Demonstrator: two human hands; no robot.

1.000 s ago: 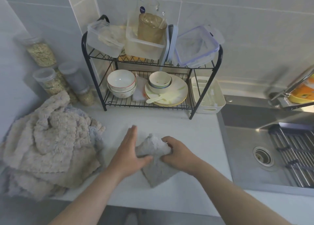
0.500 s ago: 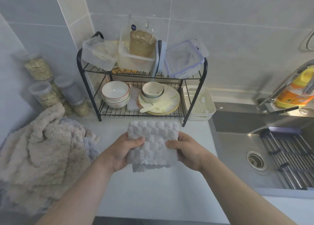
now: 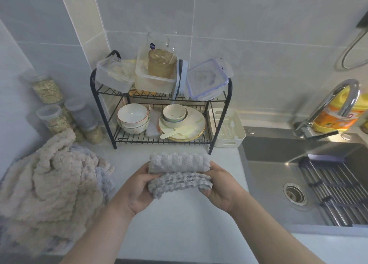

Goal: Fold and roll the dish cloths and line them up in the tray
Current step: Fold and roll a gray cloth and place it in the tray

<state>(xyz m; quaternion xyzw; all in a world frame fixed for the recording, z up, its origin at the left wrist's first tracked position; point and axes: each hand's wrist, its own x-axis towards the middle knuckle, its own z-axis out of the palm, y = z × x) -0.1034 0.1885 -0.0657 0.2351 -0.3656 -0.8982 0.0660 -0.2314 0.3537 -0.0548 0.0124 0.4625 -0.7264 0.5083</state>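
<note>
- Both hands are up off the white countertop (image 3: 179, 231), clamped on one grey waffle-textured dish cloth (image 3: 179, 171). Left hand (image 3: 137, 190) pinches the left end, right hand (image 3: 223, 190) the right end.
- The cloth is held level between them, a tight roll on the far side and a loose scalloped flap hanging on the near side. Gripping at both ends likely keeps the roll even across its width so it doesn't cone.
- Thumbs sit on the near face, the other fingers hidden behind the cloth; a grip that suits turning the roll over the flap.
- Judgement: rolling is mid-way on this cloth, with the flap left to wind in.
- The heap of beige and pale blue fluffy cloths (image 3: 51, 184) lies at 9 o'clock of the hands, within left-hand reach, not yet folded.
- The white plastic tray with slotted handles (image 3: 227, 140) sits at 1 o'clock, just beside the black two-tier wire dish rack (image 3: 159, 112). No rolled cloths in it; something small and pale lies inside, can't tell what.
- The steel sink (image 3: 298, 174) is at 3 o'clock, clear of the work.
</note>
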